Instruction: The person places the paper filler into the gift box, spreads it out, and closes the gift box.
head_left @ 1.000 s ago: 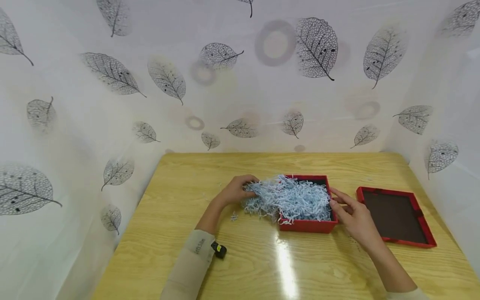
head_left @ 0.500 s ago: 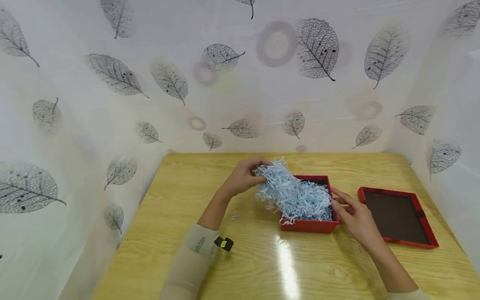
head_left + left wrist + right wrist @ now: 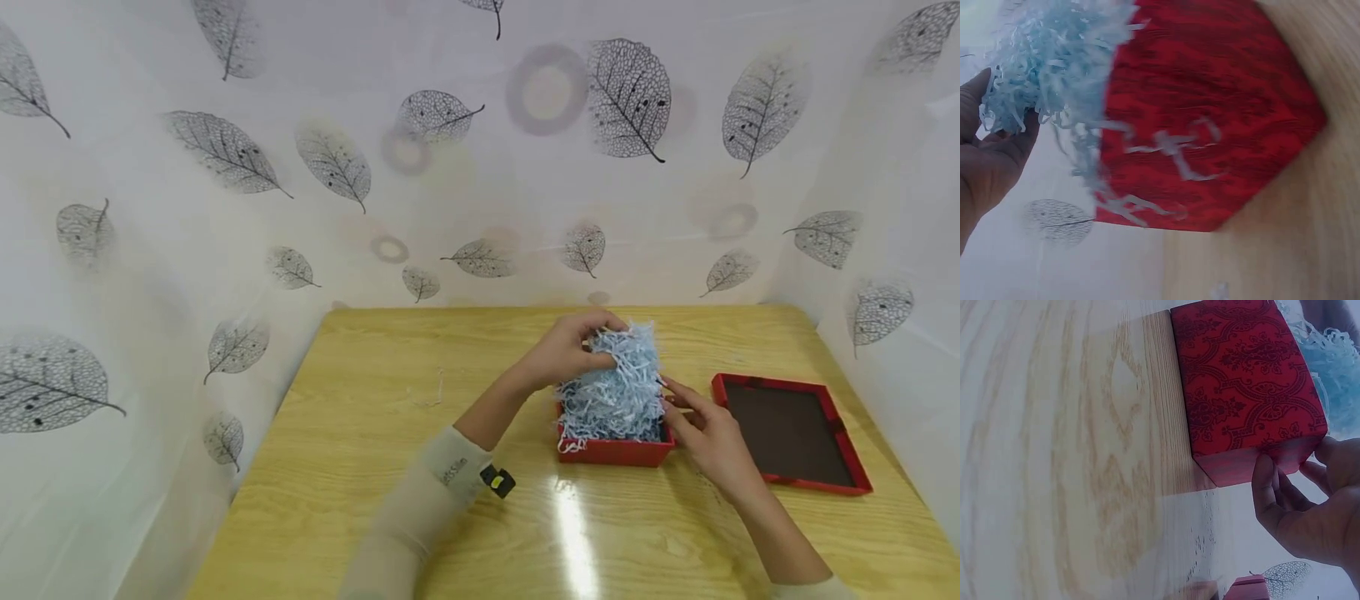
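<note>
Light blue shredded paper fills a red patterned box, heaped above its rim. My left hand grips a clump of it over the box's back left part, thumb and fingers on either side. In the left wrist view, the clump is pinched at the fingertips, and a few strands hang down the box's red wall. My right hand rests its fingertips and thumb against the box's right side. In the right wrist view, its bent fingers touch that wall near the rim.
A red-edged box lid with a dark inside lies face up to the right, just beyond my right hand. Thin paper strands lie on the wooden table at left. A leaf-printed curtain surrounds the table.
My left hand has lifted the clump of shredded paper from the table left of the box and carried it right, over the box. My right hand stays at the box's side.
</note>
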Demonstrator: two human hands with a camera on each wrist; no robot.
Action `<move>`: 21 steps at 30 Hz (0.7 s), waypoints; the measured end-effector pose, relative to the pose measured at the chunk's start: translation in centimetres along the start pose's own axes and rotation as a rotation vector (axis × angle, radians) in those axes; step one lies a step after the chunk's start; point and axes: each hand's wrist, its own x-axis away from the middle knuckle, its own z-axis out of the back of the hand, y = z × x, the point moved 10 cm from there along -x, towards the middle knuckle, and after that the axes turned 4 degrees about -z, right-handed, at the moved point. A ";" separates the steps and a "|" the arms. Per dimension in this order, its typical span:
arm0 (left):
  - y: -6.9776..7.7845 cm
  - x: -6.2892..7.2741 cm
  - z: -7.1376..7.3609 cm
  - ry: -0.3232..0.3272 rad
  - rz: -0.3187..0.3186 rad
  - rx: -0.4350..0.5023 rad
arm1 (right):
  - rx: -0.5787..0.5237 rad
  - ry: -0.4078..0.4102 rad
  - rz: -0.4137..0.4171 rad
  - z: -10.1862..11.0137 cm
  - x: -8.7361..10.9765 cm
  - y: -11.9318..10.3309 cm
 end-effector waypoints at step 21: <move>-5.2 0.2 -5.7 -0.334 0.183 -0.445 | 0.056 -0.013 -0.031 0.2 0.1 0.0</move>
